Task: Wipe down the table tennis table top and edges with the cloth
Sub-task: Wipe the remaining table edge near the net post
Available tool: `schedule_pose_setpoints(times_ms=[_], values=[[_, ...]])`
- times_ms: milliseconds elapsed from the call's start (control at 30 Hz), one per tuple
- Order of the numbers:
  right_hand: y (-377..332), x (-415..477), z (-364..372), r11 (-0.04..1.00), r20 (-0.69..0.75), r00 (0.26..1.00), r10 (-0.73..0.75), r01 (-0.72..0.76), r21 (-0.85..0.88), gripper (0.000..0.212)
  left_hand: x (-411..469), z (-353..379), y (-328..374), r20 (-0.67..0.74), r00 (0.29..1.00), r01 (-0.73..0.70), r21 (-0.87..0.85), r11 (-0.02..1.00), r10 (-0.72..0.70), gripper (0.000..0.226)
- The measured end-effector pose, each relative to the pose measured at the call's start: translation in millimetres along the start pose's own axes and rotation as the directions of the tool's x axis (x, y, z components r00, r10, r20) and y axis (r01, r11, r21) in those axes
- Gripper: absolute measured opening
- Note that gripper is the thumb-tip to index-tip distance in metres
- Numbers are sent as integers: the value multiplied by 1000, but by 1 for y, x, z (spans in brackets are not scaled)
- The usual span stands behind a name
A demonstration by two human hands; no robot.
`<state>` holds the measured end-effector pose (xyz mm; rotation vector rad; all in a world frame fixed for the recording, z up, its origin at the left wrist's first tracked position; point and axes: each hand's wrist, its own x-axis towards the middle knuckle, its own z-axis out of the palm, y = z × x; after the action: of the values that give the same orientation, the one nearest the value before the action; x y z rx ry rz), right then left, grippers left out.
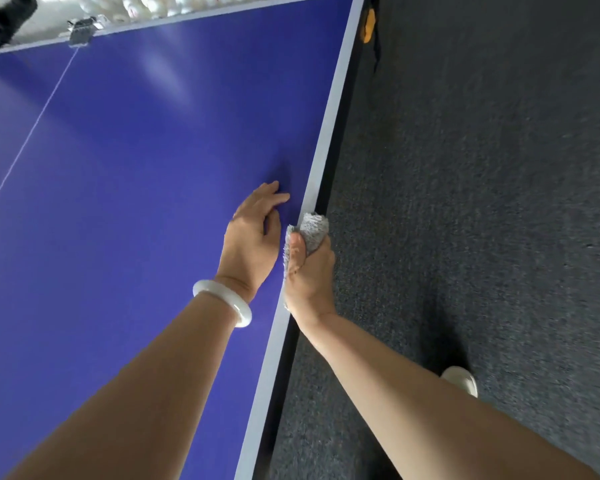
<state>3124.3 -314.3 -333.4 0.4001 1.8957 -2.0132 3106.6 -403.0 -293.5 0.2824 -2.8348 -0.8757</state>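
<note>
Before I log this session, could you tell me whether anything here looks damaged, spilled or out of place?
Nothing stands out: the table top looks unmarked, the left hand rests on it, and the right hand holds the cloth at its edge.

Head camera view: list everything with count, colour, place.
Blue table tennis table top: one, blue, left.
Fluffy grey cloth: one, grey, table's right edge.
Silver metal net clamp: one, silver, far edge.
Small white balls: many, white, beyond far edge.
Dark grey carpet floor: one, grey, right.
Orange object: one, orange, by far corner.
White bangle: one, white, left wrist.
White shoe: one, white, on carpet.
Left hand: one, on table top.
Right hand: one, grips cloth.
</note>
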Motion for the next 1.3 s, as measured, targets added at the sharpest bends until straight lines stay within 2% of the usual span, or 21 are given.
schedule_pose_setpoints(times_ms=[67, 133, 233, 333, 433, 567, 633, 700, 833, 967, 1033, 1100, 1200, 1300], values=[[1, 1, 0, 1000, -6, 1000, -6, 6, -5, 66, -51, -14, -7, 128, 986, -122, 128, 984, 106, 41], [0, 1, 1, 1000, -8, 1000, -7, 7, -7, 65, -103, -33, -22, 181, 975, -175, 251, 952, 132, 44], [-2, 0, -1, 1000, -3, 1000, -1, 1, 3, 64, -162, -49, -36, 198, 978, -140, 356, 924, 72, 52], [3, -15, 3, 1000, -31, 1000, 6, -6, 11, 64, -181, -46, -37, 167, 985, -98, 396, 913, 33, 53], [31, -81, 10, 996, -66, 997, -34, 39, 78, 63, -183, -44, -38, 160, 987, -78, 392, 917, 16, 53], [68, -167, 10, 997, -3, 999, -49, 49, 61, 79, -184, -45, -40, 163, 987, -76, 377, 923, 14, 53], [68, -154, 11, 998, 50, 999, 2, -5, 58, 82, -184, -46, -40, 161, 987, -76, 369, 926, 17, 53], [58, -121, 12, 996, 72, 997, 21, -27, 83, 74, -183, -46, -40, 161, 987, -78, 371, 925, 19, 54], [35, -73, 7, 998, 37, 999, 7, -10, 56, 71, -184, -45, -39, 156, 987, -87, 381, 920, 28, 54], [58, -141, 14, 994, -78, 992, -96, 99, 35, 61, -186, -43, -40, 134, 990, -93, 386, 918, 43, 53], [80, -193, 18, 997, -61, 995, -78, 78, -9, 74, -185, -43, -43, 136, 989, -104, 384, 917, 56, 53], [90, -205, 16, 998, -28, 998, -55, 54, -32, 81, -184, -42, -45, 144, 987, -119, 378, 918, 69, 53], [72, -160, 14, 996, 9, 999, 41, -41, 84, 80, -183, -42, -44, 152, 987, -111, 373, 921, 57, 53], [48, -108, 10, 995, 10, 1000, 13, -13, 102, 74, -183, -44, -43, 150, 987, -101, 368, 924, 48, 53]])
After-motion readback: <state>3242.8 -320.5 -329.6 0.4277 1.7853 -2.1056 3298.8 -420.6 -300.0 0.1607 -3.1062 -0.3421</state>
